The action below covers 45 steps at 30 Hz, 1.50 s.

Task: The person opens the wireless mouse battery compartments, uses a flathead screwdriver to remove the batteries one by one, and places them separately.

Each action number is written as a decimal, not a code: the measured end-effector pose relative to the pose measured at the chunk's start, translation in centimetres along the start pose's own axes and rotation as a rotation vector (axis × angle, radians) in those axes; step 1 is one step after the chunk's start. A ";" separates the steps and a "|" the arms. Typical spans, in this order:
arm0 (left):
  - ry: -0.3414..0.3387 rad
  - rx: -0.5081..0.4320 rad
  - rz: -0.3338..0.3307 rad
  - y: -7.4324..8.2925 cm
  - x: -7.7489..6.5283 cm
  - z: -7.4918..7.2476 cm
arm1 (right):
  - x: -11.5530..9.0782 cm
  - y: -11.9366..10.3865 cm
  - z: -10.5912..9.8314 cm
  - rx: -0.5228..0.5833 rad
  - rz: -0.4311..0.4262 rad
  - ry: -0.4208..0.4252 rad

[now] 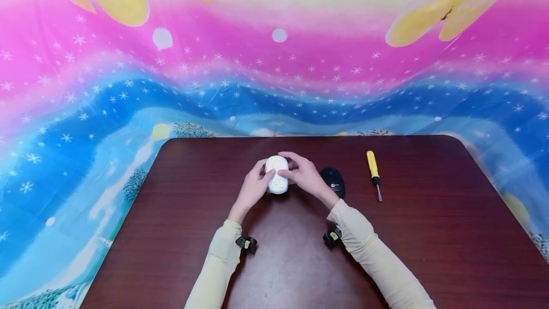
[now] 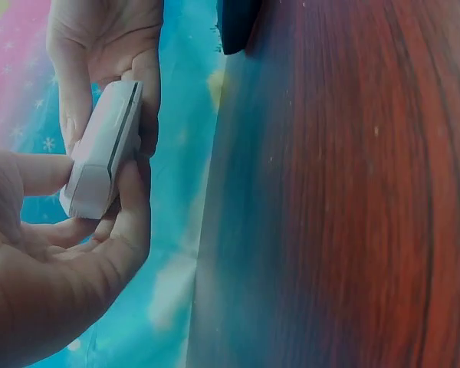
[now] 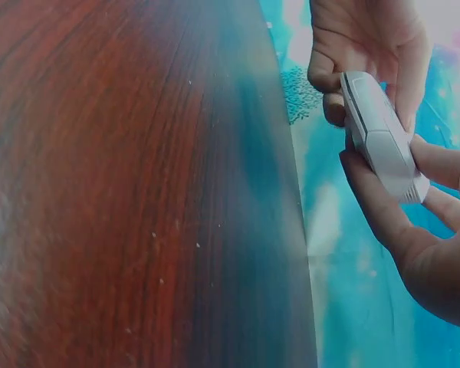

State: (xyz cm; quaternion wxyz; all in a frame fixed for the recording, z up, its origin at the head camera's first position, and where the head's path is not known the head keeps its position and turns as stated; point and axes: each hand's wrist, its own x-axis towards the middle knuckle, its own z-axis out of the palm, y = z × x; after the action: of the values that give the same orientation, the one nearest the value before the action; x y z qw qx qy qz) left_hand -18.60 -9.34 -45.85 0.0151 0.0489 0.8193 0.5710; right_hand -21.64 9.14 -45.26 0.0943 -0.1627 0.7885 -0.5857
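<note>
A small white computer mouse point(image 1: 277, 182) is held up over the far middle of the table, a face with faint small print towards the head camera. My left hand point(image 1: 252, 189) grips its left side, thumb on that face and fingers behind. From the right, my right hand point(image 1: 306, 175) pinches it the same way. In the left wrist view, a dark seam runs along the side of the white mouse point(image 2: 107, 149). The right wrist view shows a ribbed end on the white mouse point(image 3: 383, 146). Beside my right wrist lies a black computer mouse point(image 1: 333, 180), partly hidden by the forearm.
A screwdriver point(image 1: 373, 174) with a yellow handle lies at the right on the dark red wooden table point(image 1: 429, 232). A printed cloth point(image 1: 274, 70) hangs behind the table's far edge and down both sides. Each wrist wears a small black camera.
</note>
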 end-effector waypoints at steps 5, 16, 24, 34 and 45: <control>0.020 -0.053 -0.017 -0.1 0.0 0.4 | -0.3 0.1 0.1 0.013 -0.015 0.036; 0.020 -0.171 -0.014 -0.3 0.1 0.8 | -0.8 0.0 0.7 -0.015 0.000 0.120; 0.005 -0.132 -0.013 -0.3 0.1 0.9 | -0.8 0.0 0.9 -0.090 -0.005 0.168; -0.003 -0.175 -0.003 -0.2 -0.1 1.1 | -0.6 -1.0 0.7 -0.056 -0.097 0.365; -0.017 -0.191 -0.004 0.2 -0.1 1.2 | -0.5 -0.6 -0.7 0.323 -0.036 0.509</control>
State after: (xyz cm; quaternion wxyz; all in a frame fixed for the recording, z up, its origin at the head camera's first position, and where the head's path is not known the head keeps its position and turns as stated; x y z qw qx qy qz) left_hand -18.37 -8.19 -46.07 0.0280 0.0505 0.7610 0.6462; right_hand -21.33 9.82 -44.53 -0.0920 -0.0075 0.6806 -0.7268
